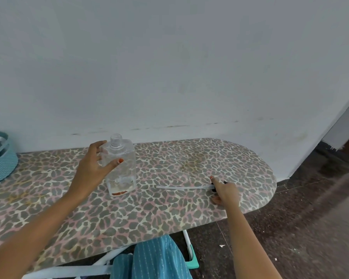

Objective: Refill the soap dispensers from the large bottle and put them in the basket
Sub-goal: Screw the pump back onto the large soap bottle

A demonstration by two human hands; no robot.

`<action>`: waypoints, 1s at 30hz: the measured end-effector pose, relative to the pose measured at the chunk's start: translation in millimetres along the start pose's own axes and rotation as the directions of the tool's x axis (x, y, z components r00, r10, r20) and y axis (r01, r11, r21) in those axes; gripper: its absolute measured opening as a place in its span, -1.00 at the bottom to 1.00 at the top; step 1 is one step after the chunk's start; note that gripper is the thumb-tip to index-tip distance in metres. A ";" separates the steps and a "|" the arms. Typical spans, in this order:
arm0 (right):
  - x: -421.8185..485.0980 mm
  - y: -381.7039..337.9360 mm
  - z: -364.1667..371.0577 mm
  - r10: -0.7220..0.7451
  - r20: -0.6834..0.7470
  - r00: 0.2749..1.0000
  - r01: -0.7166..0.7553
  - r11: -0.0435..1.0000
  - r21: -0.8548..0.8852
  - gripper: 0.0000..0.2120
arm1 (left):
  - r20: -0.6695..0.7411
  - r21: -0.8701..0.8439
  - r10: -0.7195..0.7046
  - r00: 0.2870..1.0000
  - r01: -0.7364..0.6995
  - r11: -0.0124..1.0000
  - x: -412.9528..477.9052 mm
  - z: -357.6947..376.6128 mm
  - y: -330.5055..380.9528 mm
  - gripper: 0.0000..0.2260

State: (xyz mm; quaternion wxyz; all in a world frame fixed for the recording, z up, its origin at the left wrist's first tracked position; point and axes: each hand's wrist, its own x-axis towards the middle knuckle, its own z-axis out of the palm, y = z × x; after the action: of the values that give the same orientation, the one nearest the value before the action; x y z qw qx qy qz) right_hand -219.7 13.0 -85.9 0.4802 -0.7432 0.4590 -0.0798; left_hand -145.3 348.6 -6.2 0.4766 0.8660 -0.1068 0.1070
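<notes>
A clear square soap dispenser bottle [122,168] stands upright and uncapped on the leopard-print ironing board [169,214], with a little liquid at its bottom. My left hand [91,170] holds its left side, thumb on the front face and fingers behind. The dispenser's pump [181,187] lies on the board to the right, its thin white tube pointing left. My right hand [225,192] grips the pump's black head, index finger raised. The teal basket [0,160] sits at the board's far left, partly cut off. No large bottle is in view.
A pale wall runs right behind the board. The board's rounded end is at the right, with dark speckled floor beyond and below it. White board legs and blue striped cloth show at the bottom. Something white lies in the basket.
</notes>
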 end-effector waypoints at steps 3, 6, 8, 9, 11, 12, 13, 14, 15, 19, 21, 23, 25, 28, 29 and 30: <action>3.3 -2.0 0.2 0.039 0.018 0.999 -0.039 0.999 0.028 -0.56 | 0.000 0.007 -0.002 1.000 0.002 1.000 -0.5 -0.4 1.5 -0.40; 5.7 1.4 -2.6 0.072 0.055 0.996 -0.080 0.986 0.148 -0.66 | 0.002 0.004 -0.002 1.000 0.002 1.000 -1.2 -1.2 0.9 -0.40; 7.2 5.3 -3.5 0.086 0.085 0.993 -0.106 0.958 0.268 -0.71 | 0.008 -0.011 -0.005 1.000 0.005 1.000 -1.9 -1.8 1.3 -0.40; 6.8 6.3 -3.4 0.088 0.103 0.991 -0.118 0.936 0.333 -0.73 | 0.013 -0.023 -0.007 1.000 0.008 1.000 -2.1 -2.2 2.2 -0.40; 4.7 4.4 -2.4 0.073 0.121 0.990 -0.118 0.901 0.417 -0.72 | 0.019 -0.051 -0.005 1.000 0.005 0.999 -2.7 -2.9 4.6 -0.41; 1.7 0.4 -2.0 0.049 0.122 0.991 -0.101 0.882 0.460 -0.71 | 0.019 -0.060 0.002 1.000 -0.001 0.998 -3.1 -3.2 5.9 -0.42; -2.1 -6.0 -1.8 0.013 0.123 0.992 -0.075 0.856 0.511 -0.73 | 0.019 -0.066 0.007 1.000 -0.006 0.998 -3.3 -3.4 6.2 -0.42; -6.8 -14.5 -1.6 -0.030 0.124 0.992 -0.046 0.826 0.562 -0.74 | 0.019 -0.068 0.012 1.000 -0.011 0.998 -3.5 -3.6 6.6 -0.43; -13.6 -25.5 -2.0 -0.078 0.122 0.989 -0.012 0.795 0.607 -0.77 | 0.022 -0.069 0.011 1.000 -0.010 0.998 -3.4 -3.8 6.1 -0.43; -50.0 -80.8 -5.1 -0.317 0.035 0.948 0.195 0.663 0.723 -0.71 | 0.037 -0.081 -0.002 0.999 0.005 0.997 -1.8 -4.5 3.9 -0.41; -74.1 -110.3 -7.4 -0.414 -0.032 0.910 0.293 0.587 0.755 -0.64 | 0.037 -0.103 -0.012 0.999 0.015 0.995 -1.0 -4.7 3.7 -0.42; -100.2 -139.1 -10.9 -0.504 -0.102 0.858 0.393 0.513 0.763 -0.63 | 0.042 -0.124 -0.004 0.999 0.009 0.992 -1.2 -4.9 3.5 -0.44; -125.3 -166.1 -14.8 -0.596 -0.164 0.786 0.489 0.437 0.755 -0.69 | 0.047 -0.130 0.011 0.999 -0.005 0.992 -1.8 -5.5 2.9 -0.45; -157.9 -200.6 -19.6 -0.708 -0.210 0.675 0.580 0.333 0.743 -0.79 | 0.054 -0.133 0.016 0.998 -0.008 0.991 -0.8 -6.1 0.5 -0.45; -166.6 -210.3 -20.5 -0.732 -0.214 0.647 0.593 0.307 0.744 -0.80 | 0.057 -0.137 0.011 0.998 -0.003 0.991 0.0 -5.9 -0.7 -0.45; -174.0 -219.2 -20.8 -0.751 -0.214 0.624 0.601 0.286 0.747 -0.79 | 0.057 -0.141 0.010 0.998 -0.002 0.990 0.7 -5.6 -1.7 -0.45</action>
State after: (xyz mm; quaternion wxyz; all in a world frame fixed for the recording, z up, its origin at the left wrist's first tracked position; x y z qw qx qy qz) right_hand -197.1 157.5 153.6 0.7026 -0.5920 -0.0259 -0.3939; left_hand -144.6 354.3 -4.5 0.5329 0.8326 -0.1306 0.0755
